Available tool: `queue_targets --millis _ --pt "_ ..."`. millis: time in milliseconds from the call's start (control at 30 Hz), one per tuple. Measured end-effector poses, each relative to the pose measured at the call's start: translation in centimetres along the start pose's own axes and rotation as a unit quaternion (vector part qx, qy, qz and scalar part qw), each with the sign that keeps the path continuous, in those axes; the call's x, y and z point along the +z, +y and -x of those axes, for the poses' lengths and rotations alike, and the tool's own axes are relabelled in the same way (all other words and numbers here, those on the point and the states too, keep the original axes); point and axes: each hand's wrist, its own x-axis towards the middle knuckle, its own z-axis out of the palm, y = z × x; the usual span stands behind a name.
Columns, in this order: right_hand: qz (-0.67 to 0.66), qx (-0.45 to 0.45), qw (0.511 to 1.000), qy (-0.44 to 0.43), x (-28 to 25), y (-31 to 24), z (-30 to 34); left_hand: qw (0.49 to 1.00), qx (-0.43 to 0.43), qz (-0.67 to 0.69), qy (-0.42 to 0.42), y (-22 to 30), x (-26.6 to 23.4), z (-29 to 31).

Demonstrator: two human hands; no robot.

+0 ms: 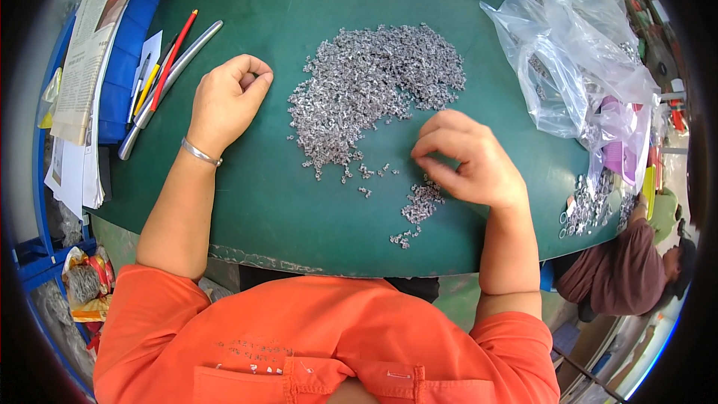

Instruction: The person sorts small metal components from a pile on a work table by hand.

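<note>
A broad heap of small grey metal parts [366, 82] spreads over the middle of the green table. To its left my left hand [233, 97] rests near the tabletop, fingers curled and thumb against them; whatever they may hold is hidden. My right hand [475, 157] is at the heap's lower right, thumb and forefinger tips brought together. Anything between those tips is too small to make out. Below the right hand's fingers lies a smaller cluster of the same parts [421, 203], apart from the heap, with a few loose pieces between the two.
Pens and a long silver tool [172, 78] lie at the left beside a blue bin [129, 60] with papers. Clear plastic bags [576, 60] cover the right side. Metal rings [587, 209] lie near the right edge, where another person [624, 269] sits.
</note>
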Motion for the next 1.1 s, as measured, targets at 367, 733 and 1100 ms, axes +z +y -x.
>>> queue_targets --millis 367,733,1100 --pt "0.02 -0.023 0.999 -0.019 1.7 0.4 0.0 1.0 0.005 -0.003 -0.002 -0.1 0.3 -0.2" --pt "0.023 -0.03 0.998 -0.04 1.7 0.8 0.0 1.0 -0.001 -0.001 -0.003 0.1 0.3 -0.1" --pt "0.023 0.009 1.0 0.007 1.5 0.5 0.2 1.0 0.002 -0.008 -0.004 0.1 0.4 0.0"
